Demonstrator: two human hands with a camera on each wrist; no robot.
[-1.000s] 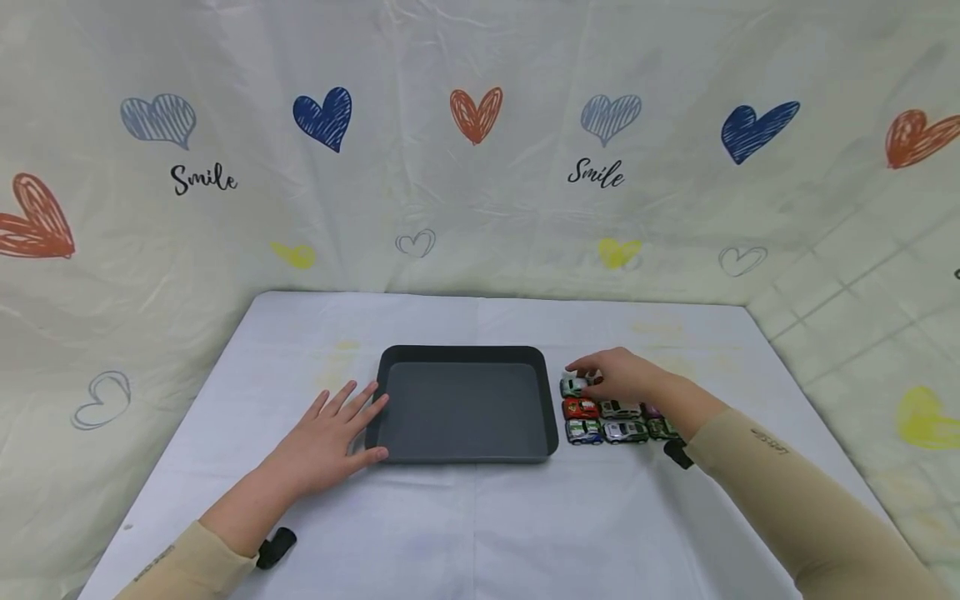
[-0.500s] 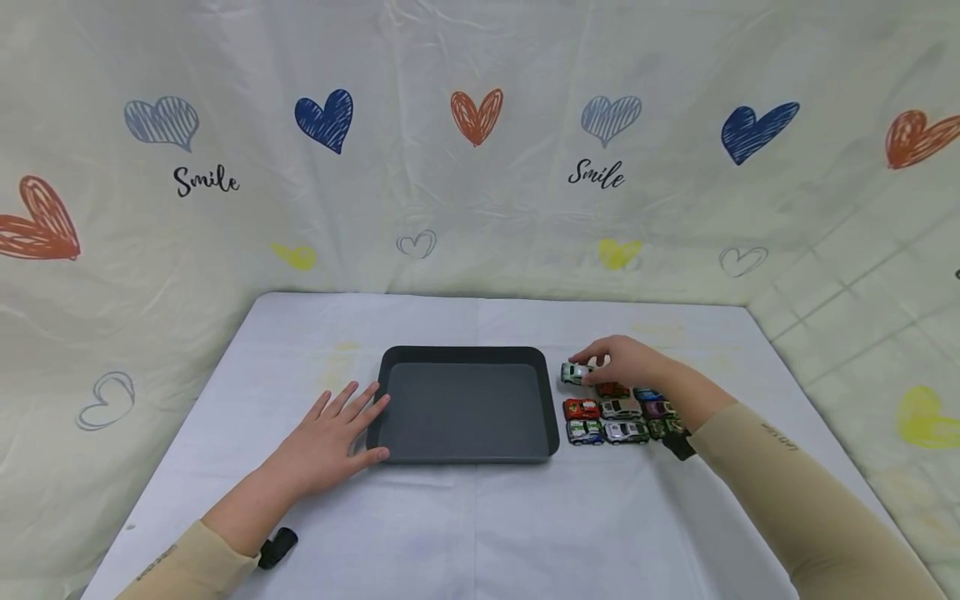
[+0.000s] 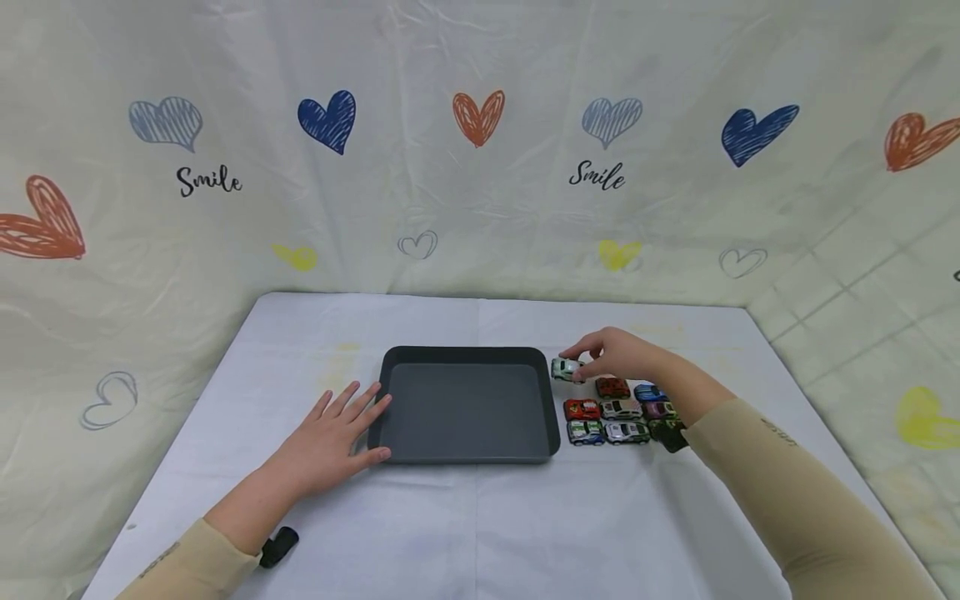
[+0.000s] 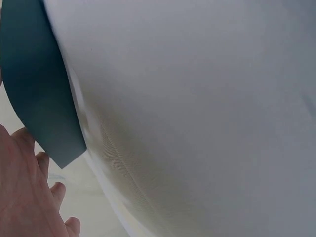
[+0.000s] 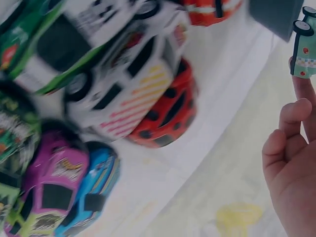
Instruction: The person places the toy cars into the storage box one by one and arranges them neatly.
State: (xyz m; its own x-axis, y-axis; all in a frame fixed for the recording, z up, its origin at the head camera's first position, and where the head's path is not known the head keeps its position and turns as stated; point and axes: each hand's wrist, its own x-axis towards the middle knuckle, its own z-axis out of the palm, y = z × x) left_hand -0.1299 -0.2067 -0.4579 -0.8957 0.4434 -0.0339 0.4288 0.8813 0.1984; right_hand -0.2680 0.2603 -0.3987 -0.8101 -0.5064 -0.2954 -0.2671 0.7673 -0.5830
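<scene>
I see my right hand (image 3: 618, 357) just off the far right corner of the dark tray (image 3: 465, 450), its fingers (image 3: 581, 346) pinched on a small white-and-green toy car (image 3: 566, 369) that hangs right beside the tray's rim. From the right wrist camera the same car (image 5: 304, 49) shows at the fingertips, wheels toward the tray corner, with my other fingers curled under it.

To the right of the tray, the remaining toy cars (image 3: 618, 412) sit in rows on the desk (image 3: 480, 525): red, blue and purple ones in the farther rows, white and green ones in the row nearest me. They are touching or nearly touching one another, and the nearest column lies just beside the tray's right wall.

My left hand (image 3: 330, 437) lies flat on the desk against the tray's left side, fingers straight and spread, fingertips touching the rim, thumb at the near left corner. It holds nothing.
</scene>
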